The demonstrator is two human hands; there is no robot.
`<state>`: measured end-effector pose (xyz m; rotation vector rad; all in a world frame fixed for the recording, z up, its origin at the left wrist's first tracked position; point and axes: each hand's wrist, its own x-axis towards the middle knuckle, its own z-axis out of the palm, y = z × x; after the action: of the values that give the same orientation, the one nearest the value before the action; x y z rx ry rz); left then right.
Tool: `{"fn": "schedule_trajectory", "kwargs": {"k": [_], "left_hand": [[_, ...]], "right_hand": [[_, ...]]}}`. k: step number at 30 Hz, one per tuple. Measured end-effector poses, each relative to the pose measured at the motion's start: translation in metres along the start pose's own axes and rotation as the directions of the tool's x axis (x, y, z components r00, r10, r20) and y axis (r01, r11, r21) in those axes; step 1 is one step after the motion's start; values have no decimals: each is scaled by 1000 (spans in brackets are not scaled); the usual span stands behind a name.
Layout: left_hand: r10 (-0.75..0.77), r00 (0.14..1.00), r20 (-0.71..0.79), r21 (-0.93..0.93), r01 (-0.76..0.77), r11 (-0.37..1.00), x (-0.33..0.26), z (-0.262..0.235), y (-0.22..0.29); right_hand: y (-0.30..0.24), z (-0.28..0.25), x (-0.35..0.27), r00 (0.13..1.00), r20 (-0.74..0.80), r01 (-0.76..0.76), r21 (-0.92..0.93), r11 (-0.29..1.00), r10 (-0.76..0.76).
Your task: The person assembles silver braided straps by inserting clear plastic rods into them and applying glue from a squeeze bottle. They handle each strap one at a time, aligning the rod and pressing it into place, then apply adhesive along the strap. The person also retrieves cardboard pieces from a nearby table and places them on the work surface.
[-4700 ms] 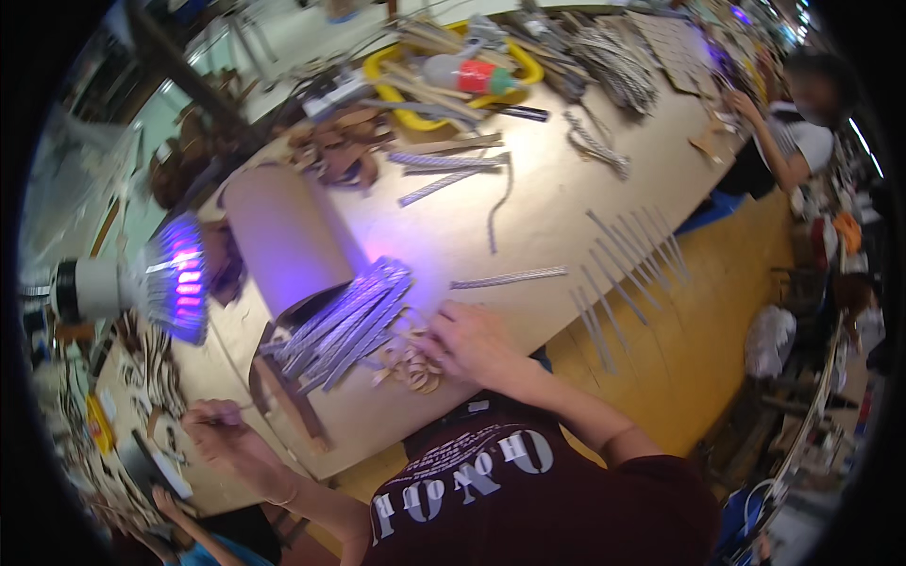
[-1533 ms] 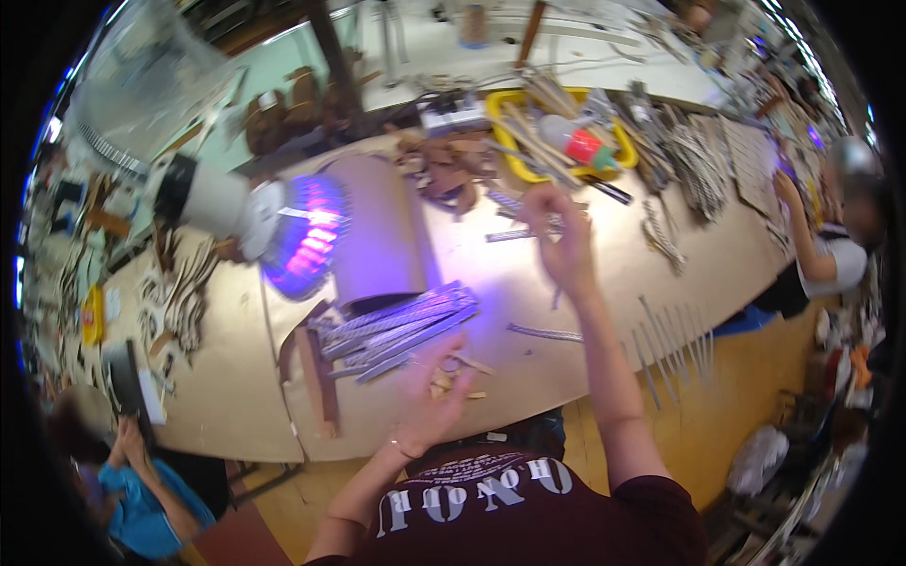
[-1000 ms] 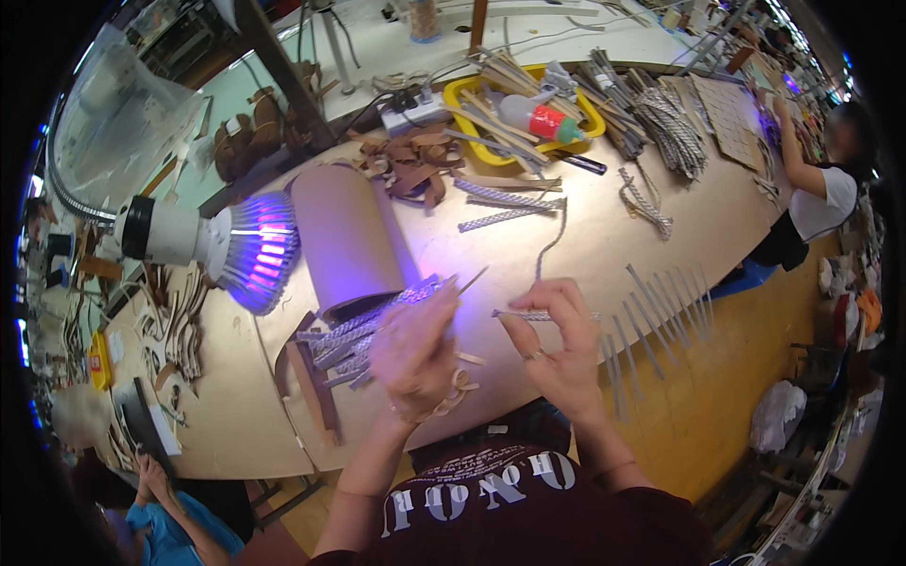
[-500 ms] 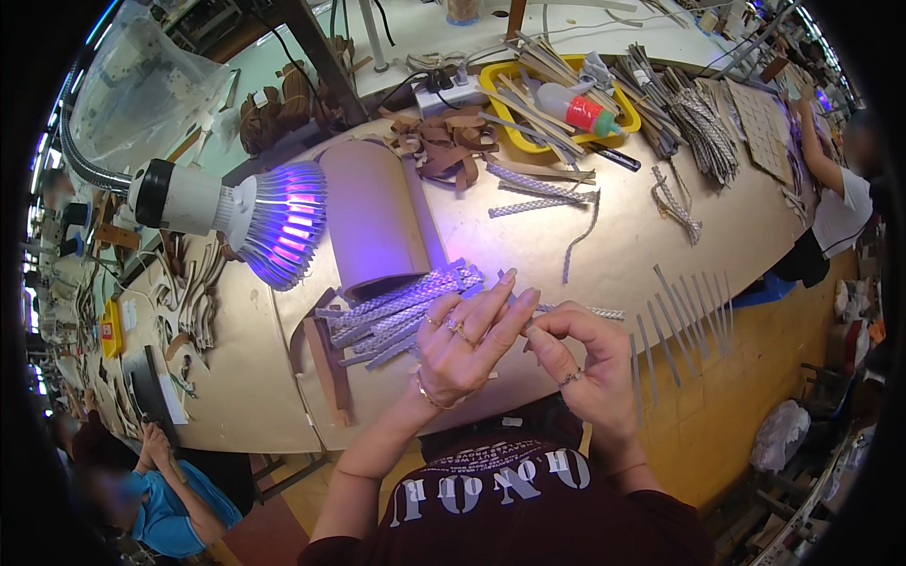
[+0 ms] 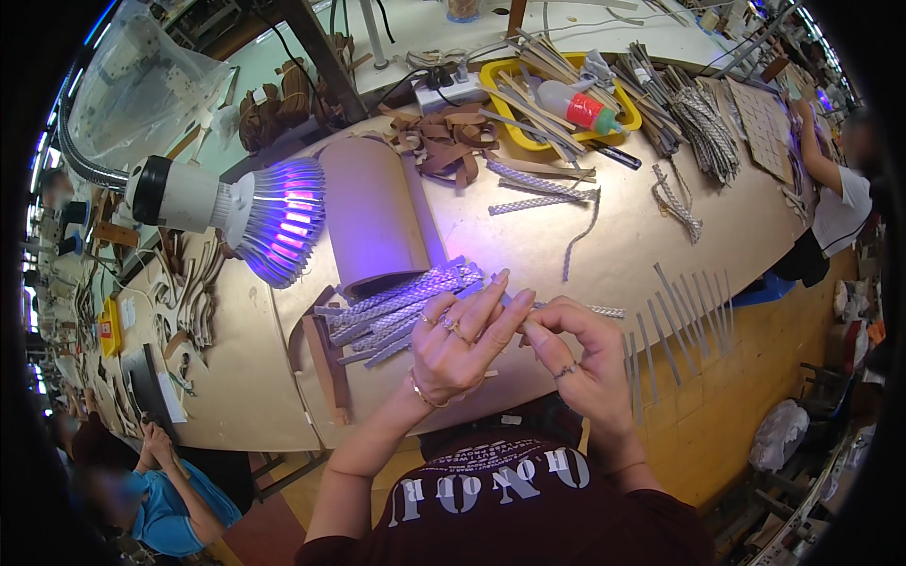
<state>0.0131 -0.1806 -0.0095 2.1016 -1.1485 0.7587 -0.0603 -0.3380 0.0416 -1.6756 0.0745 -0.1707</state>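
Note:
My left hand is held over the table's near edge, its longer fingers stretched forward and its thumb and fingertips brought close to my right hand. The thumb and forefinger of my right hand are pinched together at that spot. A small grey piece shows between the fingertips; the fingers cover most of it. Behind my right hand a grey braided strap sticks out to the right; whether it is held cannot be seen. Left of my hands lies a pile of braided straps, beside a brown cardboard tube.
A lamp shines from the left. Flat grey strips hang along the table's right front edge. Farther back are brown leather scraps, a yellow tray with a bottle, a marker and strap bundles. Other people work at both sides.
Both hands have shifted very slightly to the left, still fingertip to fingertip. The things on the table lie as before.

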Motion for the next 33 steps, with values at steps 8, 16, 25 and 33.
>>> {"fn": "schedule_trajectory", "kwargs": {"k": [8,16,25,33], "left_hand": [[22,999,28,62,-24,998,0,-2,-3],[63,997,36,102,-67,993,1,-1,-5],[-61,997,42,-177,67,982,0,4,1],[-614,781,116,-709,498,499,2,-6,18]], "right_hand": [[3,2,-1,1000,-9,-7,14,1000,7],[4,1,0,1000,-27,-3,-5,1000,3],[8,0,2,998,-11,59,-35,998,-60],[20,2,14,940,-58,261,-509,820,-335]]}}
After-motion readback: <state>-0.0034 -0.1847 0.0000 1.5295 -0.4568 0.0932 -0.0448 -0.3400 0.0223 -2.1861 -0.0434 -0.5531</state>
